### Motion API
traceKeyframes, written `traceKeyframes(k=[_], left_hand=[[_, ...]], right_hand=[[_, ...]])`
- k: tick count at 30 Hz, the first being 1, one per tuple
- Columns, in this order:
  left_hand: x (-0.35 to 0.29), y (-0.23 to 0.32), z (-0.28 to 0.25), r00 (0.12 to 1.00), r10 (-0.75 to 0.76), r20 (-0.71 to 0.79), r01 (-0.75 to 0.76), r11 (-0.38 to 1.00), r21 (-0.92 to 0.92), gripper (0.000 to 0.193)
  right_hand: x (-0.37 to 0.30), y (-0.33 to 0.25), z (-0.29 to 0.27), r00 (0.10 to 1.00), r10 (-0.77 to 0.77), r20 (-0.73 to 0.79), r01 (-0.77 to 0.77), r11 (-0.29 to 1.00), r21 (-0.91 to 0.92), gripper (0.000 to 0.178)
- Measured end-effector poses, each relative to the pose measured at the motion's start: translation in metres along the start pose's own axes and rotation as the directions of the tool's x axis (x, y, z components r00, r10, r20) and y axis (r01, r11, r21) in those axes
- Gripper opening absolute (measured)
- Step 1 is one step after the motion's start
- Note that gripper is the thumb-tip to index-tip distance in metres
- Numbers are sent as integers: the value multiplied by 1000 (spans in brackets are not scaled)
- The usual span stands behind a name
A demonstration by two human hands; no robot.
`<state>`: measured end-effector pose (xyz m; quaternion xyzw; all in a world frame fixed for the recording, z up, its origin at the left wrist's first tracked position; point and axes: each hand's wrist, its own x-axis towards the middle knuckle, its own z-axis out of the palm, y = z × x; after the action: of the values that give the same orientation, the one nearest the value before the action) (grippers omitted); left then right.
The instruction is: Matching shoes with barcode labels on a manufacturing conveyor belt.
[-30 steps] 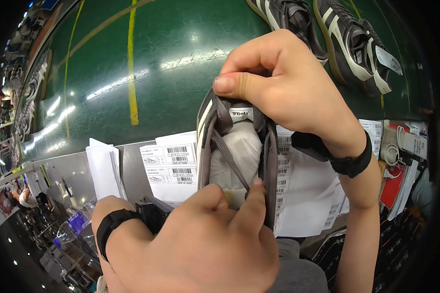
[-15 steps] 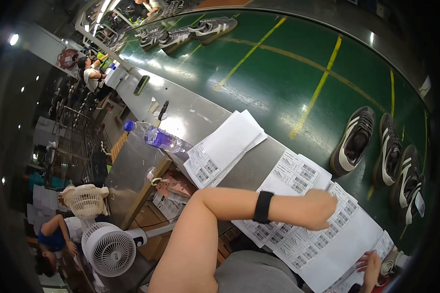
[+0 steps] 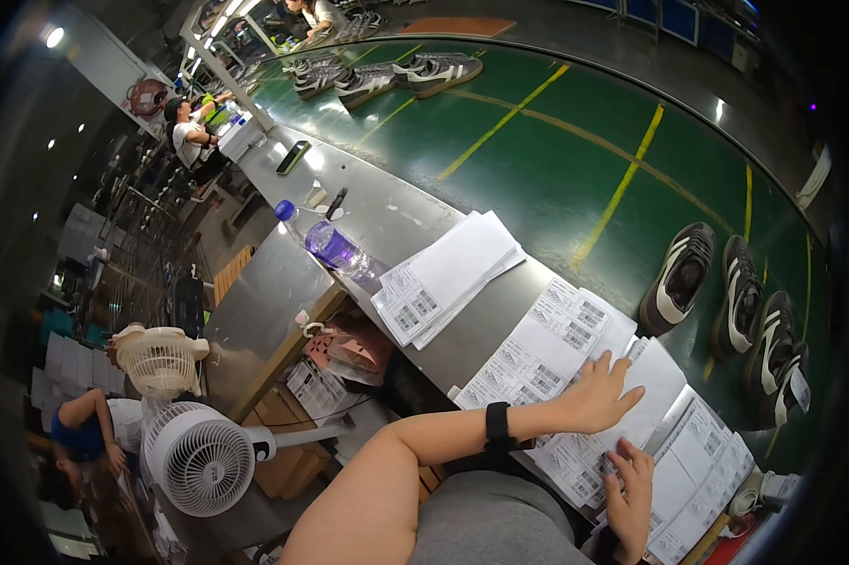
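Green conveyor belt (image 3: 556, 169) with yellow lines ran past the far edge of the steel table (image 3: 283, 282), and several dark sneakers with pale stripes (image 3: 679, 278) rode on it beyond my hands. On the table, directly under both hands, lay the sheets of barcode labels (image 3: 547, 353), spread flat in an overlapping row whose long axis ran along the table edge, from my left hand toward my right and past it.

My left hand (image 3: 599, 395) was the nearer one to the middle of that row. Its grip was open: palm down, fingers fanned and pressed flat on the top sheet, holding nothing, only pinning the paper. The forearm reached in from the lower edge across my lap, a black band (image 3: 497, 426) on the wrist, the elbow bent and low.

My right hand (image 3: 632, 490) lay just beside it, nearer my body, fingers loosely extended and resting on the lower sheets. It too closed on nothing that I could make out, though whether a fingertip was lifting a label was too small to tell.

Away from the left grip, farther along the table, sat a second stack of label sheets (image 3: 448, 278), well apart from my hands, and beyond it a clear bottle with a blue cap (image 3: 326, 243). Below the table edge stood two white fans (image 3: 203, 457).
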<state>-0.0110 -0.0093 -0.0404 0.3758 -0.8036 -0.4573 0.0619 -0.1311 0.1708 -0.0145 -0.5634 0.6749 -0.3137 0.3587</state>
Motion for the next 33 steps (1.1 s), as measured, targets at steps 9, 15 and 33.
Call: traceKeyframes(k=[9, 15, 33], left_hand=[[6, -12, 7, 997, 62, -41, -63, 998, -30, 43], [-12, 10, 10, 969, 242, -57, -242, 865, -439, 25], [-12, 92, -63, 952, 302, -54, -228, 581, -781, 31]], right_hand=[[-10, 21, 24, 948, 193, -255, -184, 981, 61, 49], [-25, 54, 29, 882, 361, -303, -213, 880, 425, 52], [-19, -52, -43, 612, -109, -783, -42, 984, -170, 34]])
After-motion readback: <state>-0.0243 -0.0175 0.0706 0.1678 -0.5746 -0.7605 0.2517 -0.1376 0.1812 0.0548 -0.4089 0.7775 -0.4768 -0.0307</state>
